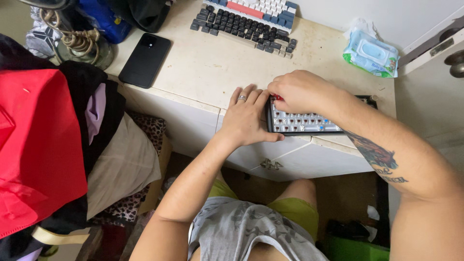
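A bare keyboard base with exposed switches and no caps lies at the white desk's front edge. My left hand, wearing a ring, grips its left end with the thumb under the near edge. My right hand is closed over the base's top left corner, pinching a small red piece at the fingertips; what the piece is cannot be made out. Rows of dark keycaps lie lined up at the far side of the desk, beside a second set of white, blue and red keycaps.
A black phone lies face down at the desk's left. A pack of wet wipes sits at the far right. A pile of clothes with a red cloth fills the left. A door knob is at the right edge.
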